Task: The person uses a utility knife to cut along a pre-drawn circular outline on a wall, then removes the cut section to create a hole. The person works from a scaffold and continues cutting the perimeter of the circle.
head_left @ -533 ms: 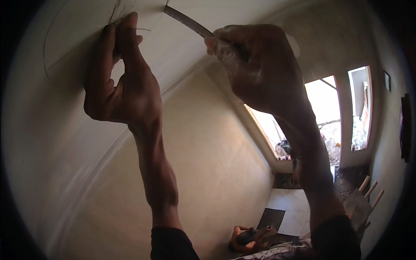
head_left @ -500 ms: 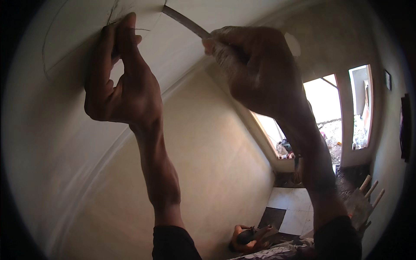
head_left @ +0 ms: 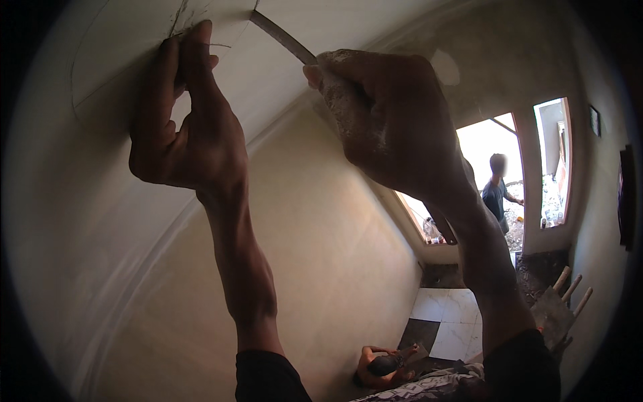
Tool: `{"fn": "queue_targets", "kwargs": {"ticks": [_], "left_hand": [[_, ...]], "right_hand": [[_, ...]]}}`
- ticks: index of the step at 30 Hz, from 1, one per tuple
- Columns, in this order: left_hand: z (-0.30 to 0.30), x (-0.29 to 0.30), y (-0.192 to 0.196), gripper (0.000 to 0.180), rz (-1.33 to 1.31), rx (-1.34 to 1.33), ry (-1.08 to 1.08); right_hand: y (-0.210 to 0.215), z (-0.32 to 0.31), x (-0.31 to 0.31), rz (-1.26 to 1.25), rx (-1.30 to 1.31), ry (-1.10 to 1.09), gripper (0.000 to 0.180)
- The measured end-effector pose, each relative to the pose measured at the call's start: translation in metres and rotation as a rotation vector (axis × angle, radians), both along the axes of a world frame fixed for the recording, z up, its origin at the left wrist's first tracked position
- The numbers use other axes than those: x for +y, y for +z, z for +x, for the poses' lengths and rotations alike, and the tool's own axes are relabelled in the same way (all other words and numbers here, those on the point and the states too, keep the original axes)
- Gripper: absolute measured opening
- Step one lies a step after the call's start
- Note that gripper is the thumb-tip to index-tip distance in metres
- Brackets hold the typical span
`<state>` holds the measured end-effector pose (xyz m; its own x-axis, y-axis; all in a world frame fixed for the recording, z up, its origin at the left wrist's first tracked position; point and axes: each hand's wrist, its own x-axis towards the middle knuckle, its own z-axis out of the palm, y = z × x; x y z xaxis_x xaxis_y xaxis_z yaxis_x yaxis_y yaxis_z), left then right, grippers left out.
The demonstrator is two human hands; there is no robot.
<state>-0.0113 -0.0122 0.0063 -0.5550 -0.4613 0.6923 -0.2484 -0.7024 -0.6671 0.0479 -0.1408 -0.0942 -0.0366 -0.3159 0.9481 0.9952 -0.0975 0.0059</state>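
Observation:
Overhead is a pale ceiling surface (head_left: 134,40) with thin dark curved and straight lines on it. My right hand (head_left: 402,120), dusted with white powder, is closed around a thin, flat, dark blade (head_left: 284,39). The blade's far end meets the surface at a short dark slit, and its other end is hidden in my fist. To the left, my left hand (head_left: 194,141) is raised against the surface with thumb and fingers pinched together beside a dark, rough line. Whatever is between those fingertips, if anything, is hidden. A thin dark curved line shows just right of the thumb tip.
A plain wall (head_left: 321,254) rises below my hands. Right are a bright doorway (head_left: 482,141) with a person (head_left: 495,194) outside, and a narrow window (head_left: 552,161). Far below, another person (head_left: 378,368) sits by floor tiles (head_left: 449,305); wooden poles (head_left: 569,291) stand lower right.
My right hand has shifted slightly left and down, with less of the blade showing. My left hand stays nearly still. A person has come into sight in the doorway.

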Motion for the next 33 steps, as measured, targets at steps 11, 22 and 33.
{"fn": "queue_targets", "kwargs": {"ticks": [11,22,33], "left_hand": [[0.004,0.001,0.0,0.01,0.02,-0.016,0.011],[0.001,0.002,0.0,0.012,0.0,-0.015,-0.002],[-0.007,0.004,0.002,0.012,0.028,-0.025,0.048]], "right_hand": [[0.008,0.001,-0.001,-0.054,0.033,-0.091,0.02],[0.005,0.005,0.004,0.055,-0.064,-0.041,0.022],[0.011,-0.002,0.003,-0.012,-0.057,-0.076,0.017]]}}
